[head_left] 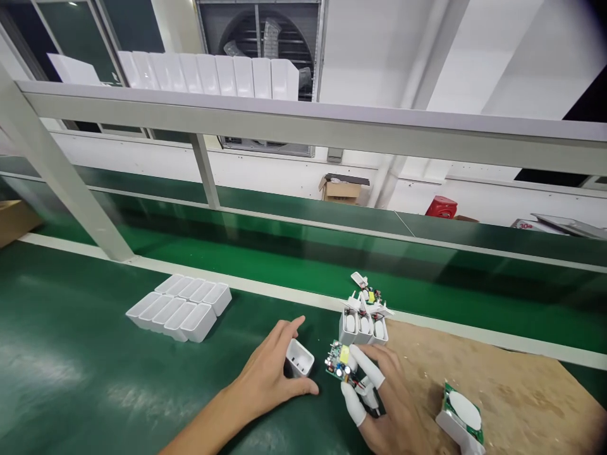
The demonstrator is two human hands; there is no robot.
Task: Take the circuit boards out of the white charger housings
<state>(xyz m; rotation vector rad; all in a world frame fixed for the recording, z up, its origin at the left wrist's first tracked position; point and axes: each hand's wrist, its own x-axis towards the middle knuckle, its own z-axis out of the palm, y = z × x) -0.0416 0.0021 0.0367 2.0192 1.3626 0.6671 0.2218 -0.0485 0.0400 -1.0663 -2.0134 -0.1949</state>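
Head view shows a worker's left hand (271, 370) curled around a white housing (300, 360) over the green bench (104, 385), the right hand (396, 404) pinching a circuit board (336, 360) outside it, three housings (349, 330) apparently loaded, rows of casings (202, 325) seemingly not yet.

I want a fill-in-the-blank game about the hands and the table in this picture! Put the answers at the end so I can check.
1. The left hand holds a box whose top is not closed but ____.
2. The right hand holds a circuit board and wears finger covers coloured ____.
3. The table under the left hand is coloured ____.
4. The sheet lying at the picture's right is coloured ____.

Missing words: open; white; green; brown.
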